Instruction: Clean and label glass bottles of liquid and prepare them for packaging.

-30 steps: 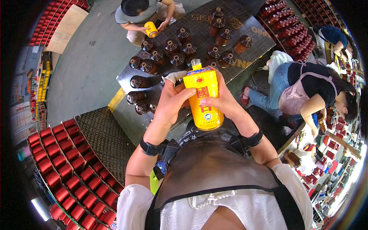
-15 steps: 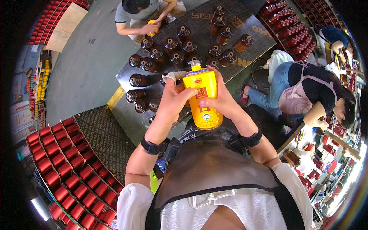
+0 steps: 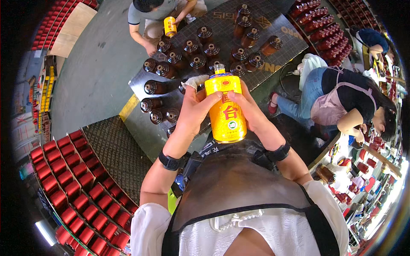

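Between my two hands I hold a yellow bottle [image 3: 227,123] with red characters, a blue-patterned shoulder and a short clear neck at its top. My left hand [image 3: 194,109] grips its left side, thumb pressed on the front; a white covering shows on one fingertip. My right hand [image 3: 250,109] wraps the right side, its thumb also on the front. The backs of both hands' grips are hidden behind the bottle. Just beyond stand several dark brown glass bottles [image 3: 197,63] on a dark board-topped table [image 3: 277,45].
Across the table a seated person [image 3: 158,21] holds another yellow bottle [image 3: 170,26]. Racks of red cylinders [image 3: 72,183] stand at lower left. On the right, a person in a pink apron [image 3: 337,100] bends over a cluttered workbench [image 3: 341,170]. Crates of bottles [image 3: 320,30] stand far right.
The yellow bottle in my hands has turned slightly and stands straighter, with my right thumb higher on it. The person opposite has lifted their yellow bottle and reached one hand down toward the brown bottles.
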Demonstrator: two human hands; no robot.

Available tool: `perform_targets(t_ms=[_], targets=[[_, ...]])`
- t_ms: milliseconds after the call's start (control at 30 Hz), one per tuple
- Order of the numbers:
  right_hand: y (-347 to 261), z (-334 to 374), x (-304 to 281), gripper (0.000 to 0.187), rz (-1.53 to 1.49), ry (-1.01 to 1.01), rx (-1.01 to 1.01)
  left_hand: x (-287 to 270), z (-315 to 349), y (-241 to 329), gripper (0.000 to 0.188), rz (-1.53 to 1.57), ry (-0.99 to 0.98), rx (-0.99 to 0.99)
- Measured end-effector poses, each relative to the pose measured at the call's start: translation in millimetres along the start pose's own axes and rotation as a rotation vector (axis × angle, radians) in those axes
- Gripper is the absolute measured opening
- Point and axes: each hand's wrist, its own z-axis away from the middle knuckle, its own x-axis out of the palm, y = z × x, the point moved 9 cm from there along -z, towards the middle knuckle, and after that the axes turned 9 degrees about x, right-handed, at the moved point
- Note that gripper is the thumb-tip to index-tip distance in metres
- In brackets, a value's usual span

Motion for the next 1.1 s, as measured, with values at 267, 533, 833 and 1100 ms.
perform_targets(t_ms=[267, 533, 833, 1100], targets=[[6.7, -3.5, 5.3, 0.057, 0.000, -0.046, -0.030, -7.2, 0.3, -2.8, 0.054, -0.033, -0.002, 0.053], [11.2, -6.0, 4.9, 0.060, 0.032, -0.061, -0.032, -8.3, -0.7, 0.7, 0.054, -0.087, 0.015, 0.034], [10.1, -9.5, 4.8, 0.063, 0.079, -0.077, -0.082, -6.3, -4.2, -2.8, 0.060, -0.187, 0.068, 0.057], [2.7, -8.5, 5.9, 0.063, 0.171, -0.080, -0.158, -6.2, -1.2, -0.7, 0.063, -0.121, 0.004, 0.074]])
